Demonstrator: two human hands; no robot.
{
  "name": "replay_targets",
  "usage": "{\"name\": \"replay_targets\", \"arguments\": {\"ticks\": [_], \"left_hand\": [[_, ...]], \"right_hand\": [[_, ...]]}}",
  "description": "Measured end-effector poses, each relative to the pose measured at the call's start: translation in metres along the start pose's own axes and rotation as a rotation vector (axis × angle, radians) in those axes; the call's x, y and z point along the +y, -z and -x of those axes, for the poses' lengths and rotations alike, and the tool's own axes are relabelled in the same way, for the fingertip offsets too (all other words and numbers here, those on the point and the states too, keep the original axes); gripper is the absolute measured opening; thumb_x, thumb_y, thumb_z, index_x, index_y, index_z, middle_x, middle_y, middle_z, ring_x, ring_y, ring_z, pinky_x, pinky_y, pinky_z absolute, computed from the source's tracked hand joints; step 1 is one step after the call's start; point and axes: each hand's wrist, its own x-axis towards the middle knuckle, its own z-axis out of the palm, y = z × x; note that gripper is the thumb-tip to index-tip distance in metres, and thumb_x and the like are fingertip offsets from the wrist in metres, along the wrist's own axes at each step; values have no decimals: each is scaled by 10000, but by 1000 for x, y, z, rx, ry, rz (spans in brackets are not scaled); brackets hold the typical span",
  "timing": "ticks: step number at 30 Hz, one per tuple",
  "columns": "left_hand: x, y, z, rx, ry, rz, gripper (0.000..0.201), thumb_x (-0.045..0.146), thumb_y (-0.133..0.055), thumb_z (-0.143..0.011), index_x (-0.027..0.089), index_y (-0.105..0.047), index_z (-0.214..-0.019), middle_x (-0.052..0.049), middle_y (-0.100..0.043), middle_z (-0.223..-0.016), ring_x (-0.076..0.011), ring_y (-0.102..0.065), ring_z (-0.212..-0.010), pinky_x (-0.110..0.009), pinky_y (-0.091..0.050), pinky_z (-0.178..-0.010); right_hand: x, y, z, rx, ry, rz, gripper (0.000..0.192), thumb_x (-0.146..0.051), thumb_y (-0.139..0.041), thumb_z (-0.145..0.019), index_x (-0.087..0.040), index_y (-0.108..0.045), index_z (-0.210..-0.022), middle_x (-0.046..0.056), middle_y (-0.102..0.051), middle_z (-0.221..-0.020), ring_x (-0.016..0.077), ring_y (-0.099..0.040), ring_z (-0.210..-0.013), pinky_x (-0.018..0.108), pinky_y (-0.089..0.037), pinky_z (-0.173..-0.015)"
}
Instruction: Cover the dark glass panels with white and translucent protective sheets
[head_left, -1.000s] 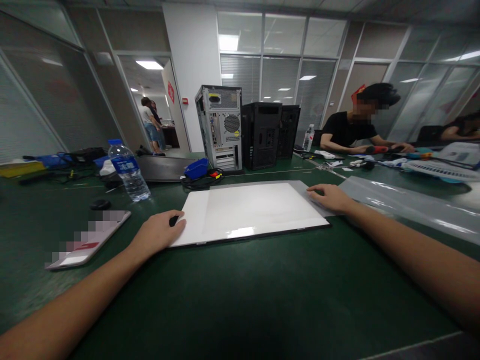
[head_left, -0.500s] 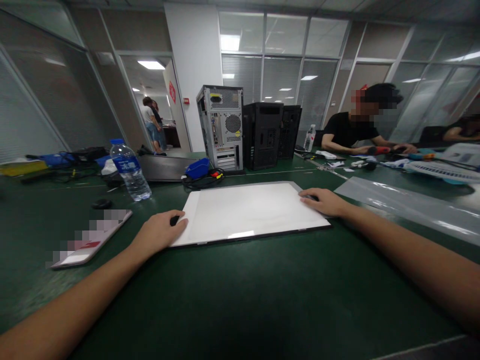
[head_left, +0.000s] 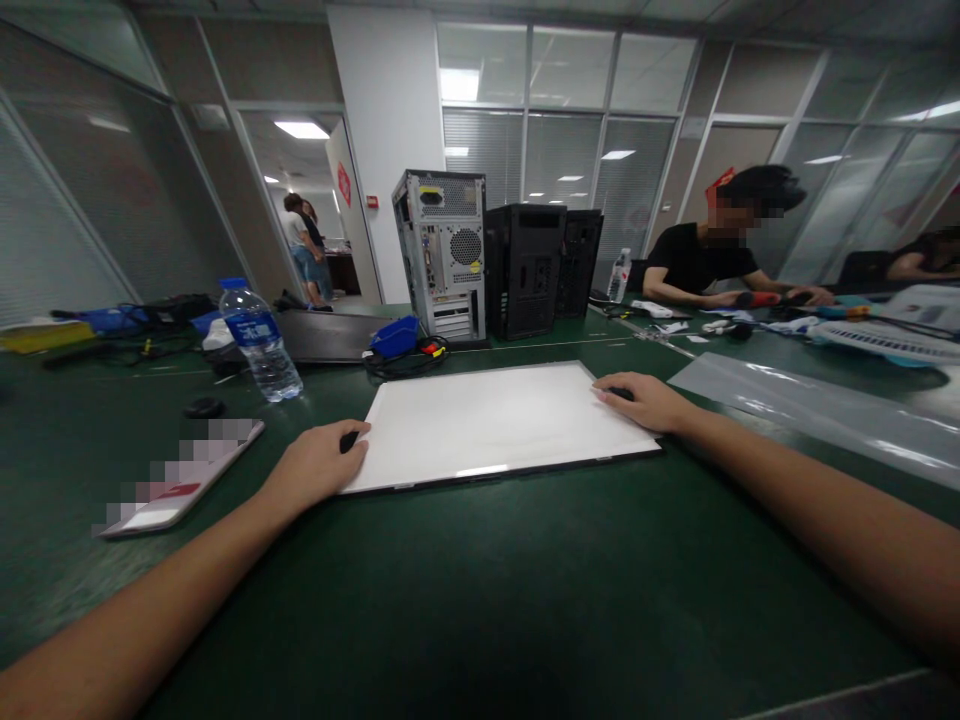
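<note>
Since the picture 1 s ago, the right hand (head_left: 639,400) has slid inward along the far right corner of the white panel (head_left: 495,420), and the grey sheet that stuck out past that corner no longer shows; the panel's top edge now reads as a clean line. The left hand (head_left: 319,462) has stayed put at the near left corner.

The white panel lies flat on the green table (head_left: 480,600), midway between the 2 hands. The left hand is curled over the panel's left edge, fingers bent, with a small dark piece at its fingertips; whether it grips that piece cannot be told. The right hand rests palm down, fingers loosely spread on the corner, pressing rather than clasping.

Writing is scarce. The water bottle (head_left: 259,340) carries a blue label with pale characters too small to read. The tablet (head_left: 180,478) to the left is blurred out, with a red strip near its lower edge. A red sign on the far door is also unreadable.

The panel's near edge shows a thin dark rim. In front of it the table is bare green right to the near side. Behind it stand 3 computer towers (head_left: 442,255) with a blue tray (head_left: 394,337) and cables. A clear plastic sheet (head_left: 810,415) lies just right of the right hand. A seated person (head_left: 705,262) works at the far right.
</note>
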Motion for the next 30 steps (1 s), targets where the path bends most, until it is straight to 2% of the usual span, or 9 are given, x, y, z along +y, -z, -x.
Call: {"name": "replay_targets", "arguments": {"ticks": [2, 4, 9, 12, 14, 16, 20, 26, 30], "left_hand": [[-1, -1, -1, 6, -6, 1, 555, 399, -443, -889, 214, -666, -1362, -115, -711, -1329, -345, -687, -1151, -429, -525, -961], [-3, -2, -2, 21, -4, 11, 545, 365, -460, -869, 231, -680, -1349, -97, -715, -1329, -339, -696, -1137, -423, -532, -955], [-8, -4, -3, 40, -15, 41, 531, 293, -475, -842, 252, -703, -1320, -65, -708, -1349, -318, -703, -1133, -399, -538, -956], [-7, -4, -2, 41, -30, 44, 512, 337, -446, -884, 235, -704, -1314, -77, -713, -1338, -318, -696, -1150, -403, -529, -974], [-4, -2, -1, 32, -28, 39, 527, 411, -426, -911, 218, -698, -1319, -94, -731, -1302, -327, -702, -1133, -411, -533, -962], [-2, -1, -1, 18, -17, 31, 558, 468, -417, -921, 209, -687, -1334, -103, -742, -1274, -332, -711, -1108, -411, -541, -939], [-2, -1, -1, 21, -16, 10, 543, 432, -431, -909, 223, -679, -1345, -98, -737, -1285, -332, -710, -1110, -407, -538, -938], [-5, -4, -3, 27, -8, 11, 535, 355, -454, -873, 239, -682, -1343, -92, -713, -1334, -332, -690, -1156, -419, -523, -979], [-5, -3, -3, 20, -23, 17, 554, 363, -442, -871, 219, -676, -1353, -118, -700, -1350, -336, -679, -1178, -426, -515, -990]], "right_hand": [[13, 1, -1, 39, -111, 101, 552, -592, -402, -991, -235, -661, -1323, 52, -639, -1380, 258, -568, -1276, 409, -430, -1118], [29, 4, 0, 85, -247, 185, 563, -573, -429, -975, -210, -640, -1350, 93, -622, -1392, 297, -553, -1286, 452, -426, -1116], [74, 9, 15, 191, -582, 293, 727, -574, -536, -899, -59, -555, -1411, 323, -421, -1499, 513, -417, -1355, 667, -398, -1041], [95, 8, 22, 199, -815, 329, 838, -677, -539, -872, -52, -526, -1430, 371, -307, -1546, 558, -313, -1407, 690, -366, -1046], [106, 6, 23, 150, -922, 320, 883, -729, -503, -870, -50, -522, -1434, 393, -311, -1534, 578, -331, -1387, 713, -365, -1023], [113, 3, 22, 71, -950, 283, 885, -745, -433, -893, -46, -536, -1425, 404, -389, -1480, 588, -426, -1314, 733, -397, -966], [117, 0, 19, -13, -891, 253, 792, -706, -353, -937, -99, -590, -1386, 329, -527, -1401, 516, -563, -1208, 678, -476, -922], [108, -1, 16, 10, -794, 307, 628, -541, -389, -960, -110, -589, -1371, 293, -552, -1380, 473, -555, -1239, 639, -481, -954], [103, -3, 15, 16, -745, 319, 611, -508, -381, -965, -101, -585, -1373, 307, -540, -1383, 455, -543, -1257, 629, -466, -973]]}}
